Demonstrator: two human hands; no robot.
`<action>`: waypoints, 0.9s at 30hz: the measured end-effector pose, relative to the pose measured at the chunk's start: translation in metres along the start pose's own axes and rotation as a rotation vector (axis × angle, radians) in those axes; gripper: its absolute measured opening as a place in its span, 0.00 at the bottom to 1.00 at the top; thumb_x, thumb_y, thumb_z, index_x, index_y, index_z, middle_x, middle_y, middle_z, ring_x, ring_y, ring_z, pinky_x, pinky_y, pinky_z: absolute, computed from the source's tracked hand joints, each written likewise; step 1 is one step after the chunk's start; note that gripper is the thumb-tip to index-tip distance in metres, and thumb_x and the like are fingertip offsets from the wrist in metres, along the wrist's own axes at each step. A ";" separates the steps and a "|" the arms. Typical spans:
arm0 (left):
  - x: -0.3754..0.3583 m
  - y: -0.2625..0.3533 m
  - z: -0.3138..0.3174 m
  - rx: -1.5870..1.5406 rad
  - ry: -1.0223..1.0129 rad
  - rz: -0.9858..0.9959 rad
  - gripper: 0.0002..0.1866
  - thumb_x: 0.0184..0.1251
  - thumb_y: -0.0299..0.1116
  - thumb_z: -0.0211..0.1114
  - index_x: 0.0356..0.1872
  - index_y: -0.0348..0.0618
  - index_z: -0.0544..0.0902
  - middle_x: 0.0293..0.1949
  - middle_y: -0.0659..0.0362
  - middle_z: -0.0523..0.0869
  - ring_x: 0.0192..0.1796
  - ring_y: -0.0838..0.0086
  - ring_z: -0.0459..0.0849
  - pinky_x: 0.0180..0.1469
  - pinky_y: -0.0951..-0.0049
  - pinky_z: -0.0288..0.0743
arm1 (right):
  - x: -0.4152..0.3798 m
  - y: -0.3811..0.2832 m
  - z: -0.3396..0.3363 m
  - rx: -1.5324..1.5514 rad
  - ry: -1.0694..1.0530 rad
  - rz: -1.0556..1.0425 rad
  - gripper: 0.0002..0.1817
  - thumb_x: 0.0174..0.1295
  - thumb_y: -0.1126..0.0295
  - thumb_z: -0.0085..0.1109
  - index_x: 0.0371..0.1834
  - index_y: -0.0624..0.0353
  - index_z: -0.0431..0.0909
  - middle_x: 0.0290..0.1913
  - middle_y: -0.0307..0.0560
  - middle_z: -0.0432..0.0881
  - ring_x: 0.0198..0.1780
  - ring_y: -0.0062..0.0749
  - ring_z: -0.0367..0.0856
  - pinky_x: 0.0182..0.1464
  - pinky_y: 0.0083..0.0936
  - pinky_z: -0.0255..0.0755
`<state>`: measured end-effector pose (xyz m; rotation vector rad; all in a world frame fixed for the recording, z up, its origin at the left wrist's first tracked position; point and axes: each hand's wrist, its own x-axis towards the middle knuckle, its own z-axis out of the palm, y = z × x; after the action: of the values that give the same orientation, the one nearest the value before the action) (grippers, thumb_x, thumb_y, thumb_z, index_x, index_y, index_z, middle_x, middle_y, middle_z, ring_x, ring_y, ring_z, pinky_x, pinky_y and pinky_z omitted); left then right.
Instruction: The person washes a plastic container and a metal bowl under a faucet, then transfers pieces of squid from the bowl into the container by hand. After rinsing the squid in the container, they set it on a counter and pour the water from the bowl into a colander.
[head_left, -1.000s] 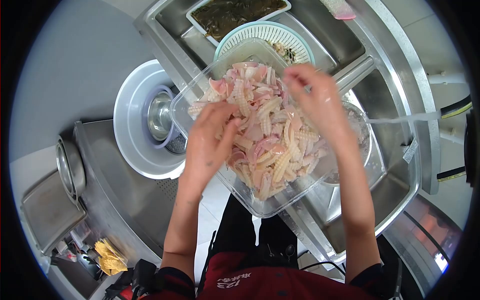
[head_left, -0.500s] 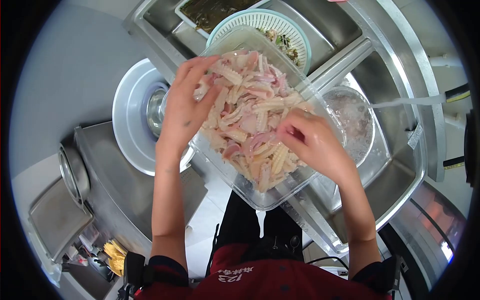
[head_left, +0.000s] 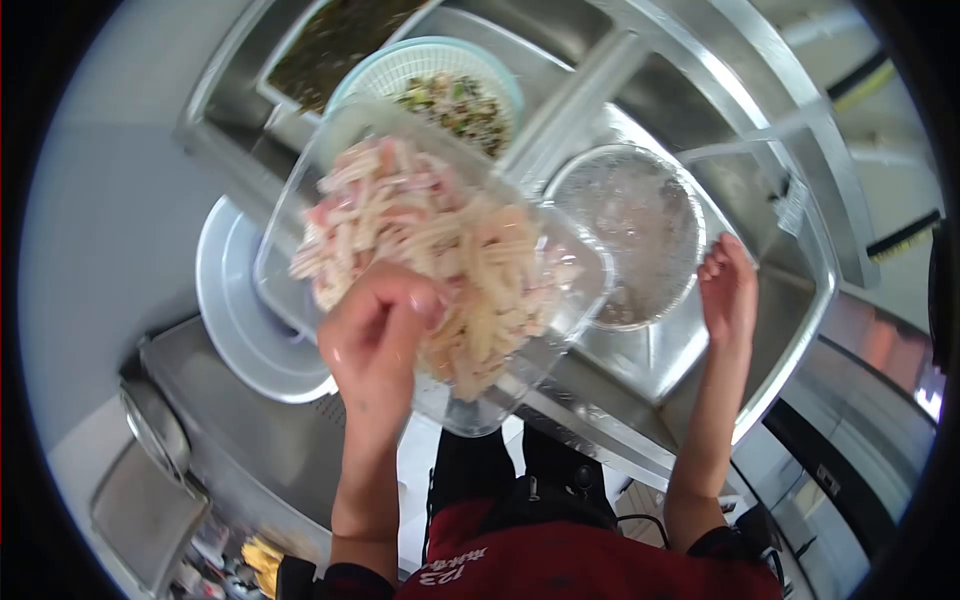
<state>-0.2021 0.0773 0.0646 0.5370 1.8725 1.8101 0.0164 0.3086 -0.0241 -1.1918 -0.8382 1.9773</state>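
A clear plastic tub (head_left: 480, 412) full of pale and pink meat strips (head_left: 400, 215) rests across the sink edge. Over the near left part of the strips is my left hand (head_left: 375, 335), its fingers curled and thumb folded in; anything inside them is hidden. My right hand (head_left: 730, 290) is away from the tub, above the right sink basin, with loosely bent fingers and nothing visible in them. Between the tub and my right hand, a round metal container (head_left: 630, 235) of bubbly water and pale pieces stands in the basin.
Behind the tub is a green-rimmed colander (head_left: 455, 105) with chopped bits, beside a white tray of dark liquid (head_left: 340, 45). At the left are a large pale basin (head_left: 235, 320) and a metal counter (head_left: 250, 440). A clear stream of water (head_left: 740, 148) crosses the right basin.
My right hand has left the strips and moved right, over the sink basin. My left hand has come nearer to me and curled closed. The view has shifted, showing more of the round container.
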 end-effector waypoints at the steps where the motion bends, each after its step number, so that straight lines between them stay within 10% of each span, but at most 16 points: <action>1: 0.007 0.003 0.009 -0.022 -0.031 0.001 0.05 0.54 0.21 0.57 0.20 0.33 0.75 0.23 0.60 0.76 0.26 0.80 0.72 0.31 0.83 0.65 | -0.001 0.000 -0.002 0.075 -0.012 0.034 0.06 0.55 0.70 0.52 0.32 0.60 0.70 0.22 0.35 0.65 0.22 0.18 0.61 0.26 0.15 0.57; 3: 0.030 0.007 0.017 0.377 0.001 0.424 0.06 0.54 0.22 0.55 0.20 0.33 0.75 0.23 0.61 0.76 0.26 0.81 0.71 0.31 0.82 0.65 | -0.006 -0.002 -0.002 0.068 0.020 -0.011 0.05 0.55 0.70 0.52 0.32 0.59 0.70 0.22 0.36 0.65 0.22 0.19 0.62 0.26 0.16 0.58; 5: 0.090 0.021 0.028 0.550 0.028 0.234 0.04 0.52 0.21 0.54 0.21 0.35 0.75 0.25 0.61 0.76 0.27 0.80 0.71 0.32 0.82 0.64 | -0.006 -0.001 -0.007 0.024 0.030 -0.063 0.05 0.55 0.71 0.52 0.31 0.60 0.70 0.22 0.37 0.67 0.23 0.19 0.64 0.26 0.16 0.59; 8: 0.194 -0.045 0.013 1.604 -0.080 0.585 0.25 0.47 0.26 0.58 0.51 0.50 0.72 0.55 0.49 0.65 0.56 0.59 0.63 0.54 0.64 0.61 | 0.012 0.024 -0.029 -0.121 0.062 -0.025 0.04 0.53 0.75 0.50 0.32 0.61 0.70 0.24 0.38 0.70 0.22 0.18 0.65 0.26 0.15 0.61; 11: 0.208 -0.052 0.014 1.586 0.016 0.592 0.28 0.47 0.30 0.60 0.54 0.51 0.68 0.58 0.49 0.61 0.59 0.55 0.59 0.56 0.61 0.60 | 0.036 0.053 -0.053 -0.418 0.085 0.080 0.10 0.51 0.75 0.50 0.36 0.65 0.71 0.26 0.40 0.72 0.25 0.20 0.69 0.29 0.17 0.65; 17: 0.210 -0.031 0.042 1.518 -0.190 0.299 0.19 0.47 0.34 0.61 0.45 0.44 0.76 0.54 0.45 0.67 0.57 0.52 0.63 0.58 0.64 0.58 | 0.086 0.111 -0.065 -1.044 0.088 -0.367 0.30 0.50 0.58 0.55 0.51 0.69 0.65 0.46 0.60 0.73 0.50 0.46 0.70 0.52 0.31 0.62; 20: 0.224 -0.051 0.035 1.691 0.020 0.858 0.17 0.48 0.31 0.60 0.43 0.44 0.76 0.53 0.46 0.68 0.54 0.53 0.65 0.58 0.63 0.57 | 0.096 0.127 -0.053 -1.018 0.178 -0.102 0.40 0.50 0.43 0.48 0.56 0.67 0.60 0.54 0.65 0.65 0.58 0.49 0.63 0.58 0.32 0.56; 27: 0.140 -0.010 0.113 1.178 -0.152 0.522 0.06 0.50 0.31 0.59 0.26 0.41 0.81 0.40 0.54 0.79 0.51 0.60 0.70 0.49 0.65 0.62 | 0.091 0.092 0.000 -0.924 -0.118 0.120 0.40 0.49 0.41 0.48 0.58 0.62 0.59 0.56 0.63 0.63 0.59 0.52 0.60 0.62 0.33 0.49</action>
<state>-0.2485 0.2500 0.0436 1.6016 2.6993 0.6274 -0.0357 0.3289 -0.1408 -1.6376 -1.8974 1.7792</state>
